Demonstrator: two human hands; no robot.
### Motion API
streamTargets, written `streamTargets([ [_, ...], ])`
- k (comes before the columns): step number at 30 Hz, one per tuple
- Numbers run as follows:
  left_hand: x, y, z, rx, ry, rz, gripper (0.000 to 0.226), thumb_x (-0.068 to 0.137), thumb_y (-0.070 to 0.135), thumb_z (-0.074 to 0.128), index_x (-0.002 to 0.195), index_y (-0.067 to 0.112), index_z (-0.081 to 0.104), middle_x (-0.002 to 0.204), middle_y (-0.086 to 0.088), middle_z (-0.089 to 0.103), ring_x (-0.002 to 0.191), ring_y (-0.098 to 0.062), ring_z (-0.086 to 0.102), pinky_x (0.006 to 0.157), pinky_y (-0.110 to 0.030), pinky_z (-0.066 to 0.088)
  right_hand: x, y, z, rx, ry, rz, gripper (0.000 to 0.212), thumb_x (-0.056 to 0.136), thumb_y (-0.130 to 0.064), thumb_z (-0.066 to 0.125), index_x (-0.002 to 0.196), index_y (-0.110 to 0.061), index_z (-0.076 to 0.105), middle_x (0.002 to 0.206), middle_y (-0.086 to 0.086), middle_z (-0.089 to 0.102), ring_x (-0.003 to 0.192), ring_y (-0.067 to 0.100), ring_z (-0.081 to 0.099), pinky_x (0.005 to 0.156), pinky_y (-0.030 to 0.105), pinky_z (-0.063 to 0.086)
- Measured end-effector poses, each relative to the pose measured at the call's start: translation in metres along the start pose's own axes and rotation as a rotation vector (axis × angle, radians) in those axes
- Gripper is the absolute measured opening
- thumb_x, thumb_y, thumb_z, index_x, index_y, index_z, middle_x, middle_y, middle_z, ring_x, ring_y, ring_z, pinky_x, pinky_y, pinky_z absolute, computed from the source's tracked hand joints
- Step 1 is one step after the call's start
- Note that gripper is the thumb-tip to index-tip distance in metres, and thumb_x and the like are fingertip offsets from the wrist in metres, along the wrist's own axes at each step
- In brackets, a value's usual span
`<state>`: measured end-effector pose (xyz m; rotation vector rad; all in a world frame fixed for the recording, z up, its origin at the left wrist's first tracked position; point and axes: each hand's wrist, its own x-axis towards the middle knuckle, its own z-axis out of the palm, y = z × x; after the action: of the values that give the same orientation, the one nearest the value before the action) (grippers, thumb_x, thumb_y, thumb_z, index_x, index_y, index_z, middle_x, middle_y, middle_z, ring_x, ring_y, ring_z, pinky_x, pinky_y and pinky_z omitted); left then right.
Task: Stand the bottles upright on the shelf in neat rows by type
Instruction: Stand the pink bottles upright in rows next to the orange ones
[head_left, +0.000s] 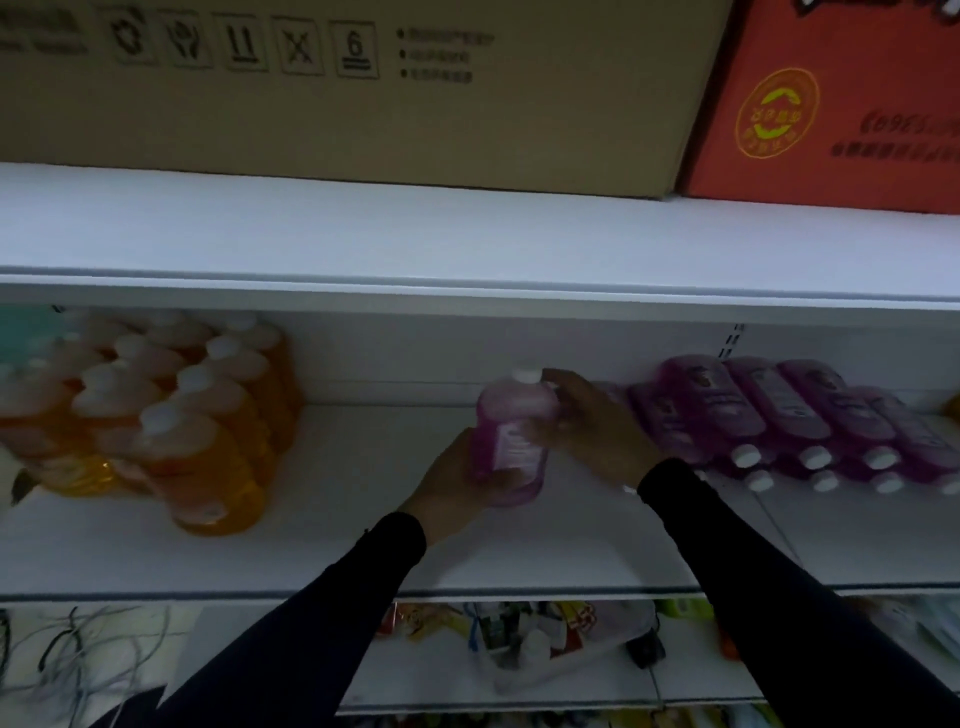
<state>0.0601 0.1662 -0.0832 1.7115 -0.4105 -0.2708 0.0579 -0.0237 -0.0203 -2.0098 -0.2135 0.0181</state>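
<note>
An upright pink bottle (511, 431) with a white cap stands in the middle of the white shelf (363, 545). My left hand (452, 483) grips its lower left side, and my right hand (597, 426) holds its upper right side near the shoulder. Several purple bottles (779, 410) lie on their sides at the right, white caps toward me. Several orange bottles (208, 415) with white caps stand in rows at the left.
A brown cardboard box (337, 88) and a red box (831, 104) sit on the shelf above. The lower shelf holds packaged goods (519, 634) and loose cables (78, 654). Bare shelf surface lies between the orange bottles and the pink one.
</note>
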Motion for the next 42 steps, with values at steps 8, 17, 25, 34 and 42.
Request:
streamTargets([
  [8,-0.007,-0.028,-0.016,0.256,0.32,-0.068,0.048,0.075,0.035,0.077,0.118,0.029,0.056,0.116,0.013,0.061,0.104,-0.008,0.058,0.082,-0.019,0.043,0.022,0.021,0.041,-0.033,0.012,-0.058,0.064,0.063,-0.044,0.086,0.117,-0.026,0.058,0.107,-0.01,0.067,0.097,0.009,0.067,0.08,0.026,0.055],
  [17,-0.014,-0.034,-0.02,0.42,0.09,-0.103,0.063,0.088,0.036,0.065,0.14,0.048,0.031,0.145,0.019,0.041,0.133,-0.005,0.04,0.103,-0.017,0.03,0.051,0.006,0.059,-0.083,0.146,-0.007,0.055,0.065,-0.021,0.081,0.111,-0.031,0.052,0.108,-0.005,0.056,0.099,0.013,0.056,0.081,0.022,0.043],
  [25,0.005,-0.017,-0.028,0.379,0.138,0.011,0.073,0.07,0.032,0.077,0.134,0.039,0.042,0.122,0.018,0.051,0.1,0.014,0.046,0.079,0.001,0.033,0.061,-0.004,0.014,-0.233,-0.25,-0.04,0.077,0.073,-0.006,0.073,0.13,-0.044,0.04,0.131,-0.003,0.048,0.101,0.006,0.053,0.072,0.008,0.043],
  [34,0.002,-0.034,-0.038,0.906,0.108,-0.043,0.071,0.094,0.047,0.052,0.151,0.015,0.025,0.153,-0.008,0.035,0.138,-0.022,0.035,0.111,-0.024,0.025,0.035,0.045,0.036,-0.215,0.023,-0.033,0.089,0.051,-0.058,0.079,0.127,-0.039,0.037,0.117,-0.007,0.062,0.105,0.014,0.062,0.091,0.033,0.052],
  [42,-0.026,-0.085,-0.058,1.198,0.077,-0.192,0.085,0.085,0.079,0.011,0.154,0.03,0.004,0.163,0.001,-0.004,0.148,-0.018,-0.005,0.115,-0.035,-0.01,0.087,0.054,0.041,-0.216,0.178,-0.048,0.08,0.069,-0.019,0.084,0.138,-0.014,0.043,0.126,0.014,0.051,0.113,0.03,0.055,0.096,0.043,0.048],
])
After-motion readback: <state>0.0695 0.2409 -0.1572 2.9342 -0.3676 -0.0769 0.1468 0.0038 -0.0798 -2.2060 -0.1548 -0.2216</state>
